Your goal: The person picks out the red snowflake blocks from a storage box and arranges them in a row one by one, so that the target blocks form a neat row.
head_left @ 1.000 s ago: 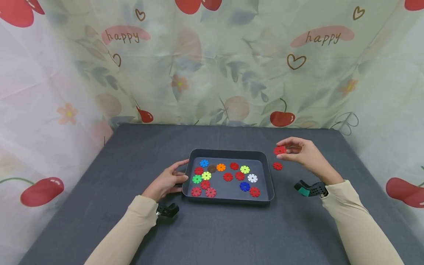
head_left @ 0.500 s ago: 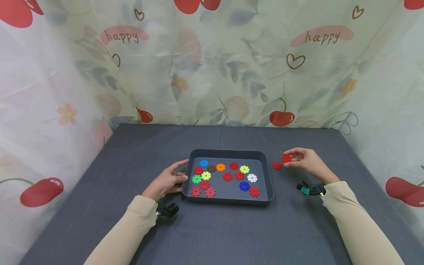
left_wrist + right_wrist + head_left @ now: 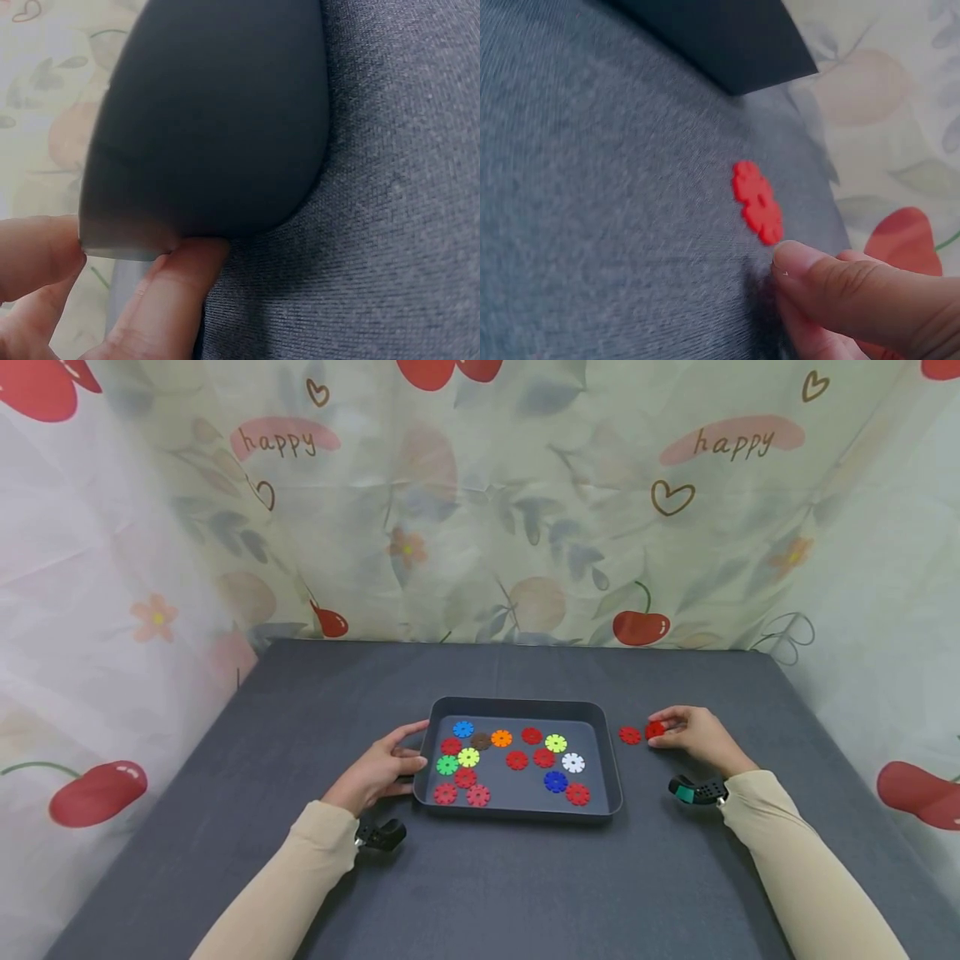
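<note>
At the left end of a dark baking tray, my left hand holds the edge, thumb at the rim. In the left wrist view one fingertip meets the rim and another lies low against the outer wall. Right of the tray, my right hand pinches a red notched plastic disc close over the cloth; the fingers hide part of it. Another red disc lies flat between that hand and the tray. In the right wrist view this flat disc shows just beyond the thumb tip.
Inside the tray lie several notched discs, among them a blue disc, a white disc, a green disc and an orange disc. Grey cloth covers the table, with a printed curtain behind.
My right hand has moved down and to the right with its red disc, bringing it beside the loose one on the cloth. The left hand and tray stay put.
</note>
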{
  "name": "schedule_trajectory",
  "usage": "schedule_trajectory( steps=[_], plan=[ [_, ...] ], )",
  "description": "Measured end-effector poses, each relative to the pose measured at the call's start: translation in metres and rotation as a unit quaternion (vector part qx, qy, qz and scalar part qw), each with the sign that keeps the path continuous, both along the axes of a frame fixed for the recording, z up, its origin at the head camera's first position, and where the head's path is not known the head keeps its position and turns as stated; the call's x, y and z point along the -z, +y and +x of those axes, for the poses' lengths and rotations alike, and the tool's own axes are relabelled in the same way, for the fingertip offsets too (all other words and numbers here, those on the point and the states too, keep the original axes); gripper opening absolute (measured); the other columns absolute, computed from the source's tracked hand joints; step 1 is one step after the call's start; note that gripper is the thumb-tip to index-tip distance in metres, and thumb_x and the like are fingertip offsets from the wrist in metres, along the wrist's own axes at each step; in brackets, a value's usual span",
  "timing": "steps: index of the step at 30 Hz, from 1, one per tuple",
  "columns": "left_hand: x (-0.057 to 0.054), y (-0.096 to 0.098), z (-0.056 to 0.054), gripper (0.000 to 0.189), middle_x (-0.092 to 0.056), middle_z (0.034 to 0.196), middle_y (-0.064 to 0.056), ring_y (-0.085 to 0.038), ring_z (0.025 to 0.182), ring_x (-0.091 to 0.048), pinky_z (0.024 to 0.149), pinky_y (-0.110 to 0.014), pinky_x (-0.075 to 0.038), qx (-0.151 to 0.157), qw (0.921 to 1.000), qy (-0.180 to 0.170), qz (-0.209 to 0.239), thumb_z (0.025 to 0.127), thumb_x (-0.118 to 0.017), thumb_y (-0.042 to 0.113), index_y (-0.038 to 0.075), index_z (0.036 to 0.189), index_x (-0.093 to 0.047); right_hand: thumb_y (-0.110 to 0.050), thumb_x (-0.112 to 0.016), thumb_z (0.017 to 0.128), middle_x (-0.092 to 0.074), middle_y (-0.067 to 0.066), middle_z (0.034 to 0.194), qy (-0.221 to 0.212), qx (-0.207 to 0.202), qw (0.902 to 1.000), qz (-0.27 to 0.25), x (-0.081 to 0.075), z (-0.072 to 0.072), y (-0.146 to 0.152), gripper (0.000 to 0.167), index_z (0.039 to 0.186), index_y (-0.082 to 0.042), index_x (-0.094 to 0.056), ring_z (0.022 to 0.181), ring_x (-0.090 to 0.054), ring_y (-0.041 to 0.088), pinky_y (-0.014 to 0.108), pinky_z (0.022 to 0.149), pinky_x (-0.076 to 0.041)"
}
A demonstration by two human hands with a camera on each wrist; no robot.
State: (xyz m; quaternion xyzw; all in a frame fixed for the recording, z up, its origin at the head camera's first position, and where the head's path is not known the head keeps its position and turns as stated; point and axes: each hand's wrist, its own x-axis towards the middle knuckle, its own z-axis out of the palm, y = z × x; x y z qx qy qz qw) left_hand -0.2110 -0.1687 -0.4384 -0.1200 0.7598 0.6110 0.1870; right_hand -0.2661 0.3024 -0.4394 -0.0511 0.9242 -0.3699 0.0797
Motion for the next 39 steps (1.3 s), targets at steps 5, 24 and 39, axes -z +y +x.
schedule_trajectory(
  steps=[5, 24, 39],
  plan=[
    [-0.0002, 0.0001, 0.0006, 0.065, -0.053, 0.130, -0.021, -0.023, 0.094, -0.068, 0.078, -0.041, -0.058, -0.001, 1.0000, 0.003, 0.001, 0.093, -0.062, 0.007, 0.035, 0.146, -0.039, -0.022, -0.079, 0.081, -0.067, 0.013, 0.102, -0.005, 0.001, 0.9999, 0.009, 0.0027, -0.0013, -0.0003, 0.049, 0.121, 0.001, -0.063, 0.081, -0.060, 0.012, 0.025, 0.071, -0.048],
    [-0.0024, 0.0001, 0.0018, 0.065, -0.052, 0.132, -0.021, -0.023, 0.095, -0.067, 0.080, -0.041, -0.057, -0.002, 1.0000, -0.002, -0.005, 0.093, -0.062, 0.006, 0.035, 0.147, -0.039, -0.027, -0.078, 0.082, -0.066, 0.021, 0.113, -0.033, 0.016, 0.9970, 0.068, 0.0044, -0.0082, -0.0030, 0.048, 0.119, 0.001, -0.065, 0.101, -0.058, 0.032, 0.050, 0.088, -0.047],
    [-0.0017, -0.0003, 0.0018, 0.065, -0.051, 0.133, -0.022, -0.025, 0.099, -0.065, 0.081, -0.042, -0.057, 0.000, 1.0000, -0.001, -0.004, 0.094, -0.061, 0.006, 0.035, 0.147, -0.037, -0.031, -0.080, 0.080, -0.067, 0.017, 0.108, -0.045, 0.014, 0.9972, 0.057, 0.0047, -0.0099, 0.0003, 0.051, 0.118, -0.001, -0.066, 0.096, -0.058, 0.026, 0.042, 0.083, -0.048]
  ],
)
